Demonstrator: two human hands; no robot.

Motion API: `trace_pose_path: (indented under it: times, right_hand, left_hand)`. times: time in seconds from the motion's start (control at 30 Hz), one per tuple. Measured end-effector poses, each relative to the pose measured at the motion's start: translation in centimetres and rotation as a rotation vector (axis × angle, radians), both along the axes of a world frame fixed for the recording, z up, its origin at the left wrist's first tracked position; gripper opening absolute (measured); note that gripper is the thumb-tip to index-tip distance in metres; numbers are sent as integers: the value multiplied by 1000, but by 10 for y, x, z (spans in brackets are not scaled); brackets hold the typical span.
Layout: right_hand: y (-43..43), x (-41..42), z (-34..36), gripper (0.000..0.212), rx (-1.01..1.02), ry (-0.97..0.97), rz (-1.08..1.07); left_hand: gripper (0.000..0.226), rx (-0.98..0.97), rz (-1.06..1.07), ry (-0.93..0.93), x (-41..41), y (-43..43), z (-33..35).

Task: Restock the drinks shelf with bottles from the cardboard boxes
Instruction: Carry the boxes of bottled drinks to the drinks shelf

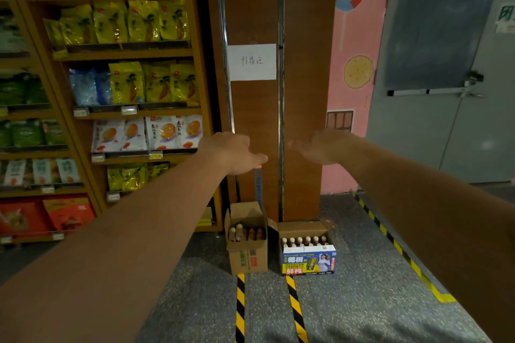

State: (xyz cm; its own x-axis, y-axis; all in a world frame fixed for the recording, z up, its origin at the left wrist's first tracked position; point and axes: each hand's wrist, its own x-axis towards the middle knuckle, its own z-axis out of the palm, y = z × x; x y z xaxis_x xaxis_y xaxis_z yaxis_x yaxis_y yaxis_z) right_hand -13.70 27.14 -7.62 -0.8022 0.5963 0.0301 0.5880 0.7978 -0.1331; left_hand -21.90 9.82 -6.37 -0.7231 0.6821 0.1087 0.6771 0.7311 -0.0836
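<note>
Left grip (232, 151) and right grip (320, 147) are bare, forearms (145, 231) likewise.

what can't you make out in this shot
All head view:
- Brown bottles in the plain box: only tops show; box walls hide the rest.
- Pale-capped bottles in the printed box: same, labels hidden.
- Shelf price tags: too small, blurred.
- Left hand and right hand: fingers foreshortened, partly hidden behind the hands themselves.
</note>
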Motion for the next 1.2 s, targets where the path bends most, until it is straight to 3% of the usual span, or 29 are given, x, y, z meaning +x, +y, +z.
trace_pose_path:
  times: [0.6,1.2]
  right_hand:
    - [140,-53,-10,70,15,-108,77]
    - [175,-190,-7,62,-109,50,36]
  left_hand:
    - [67,15,81,-51,-56,136,-23]
    - [64,-14,21,41,-213,187,-12]
